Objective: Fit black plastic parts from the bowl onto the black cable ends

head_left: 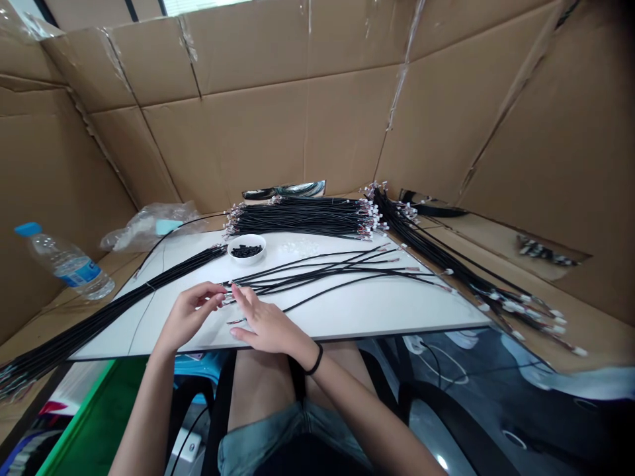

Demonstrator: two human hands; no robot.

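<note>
Several black cables (317, 274) with thin coloured wires at their ends lie loosely across the white board in front of me. My left hand (191, 314) is at their left ends, thumb and forefinger pinched together on the wire end of a black cable. Just to the right, my right hand (265, 324) reaches over the same ends, its fingertips by the wires. Its thumb is spread away from the fingers, and I see nothing gripped in it. One cable end (237, 322) lies below the right fingers. A white bowl (262, 254) with short black tube pieces (246, 251) stands beyond the hands.
A thick cable bundle (149, 285) runs off left; another bundle (302, 217) lies at the back. More cables with white connectors (476, 277) stretch along the right. A water bottle (74, 268) and clear plastic bag (143, 228) sit left. Cardboard walls (297, 125) enclose the table.
</note>
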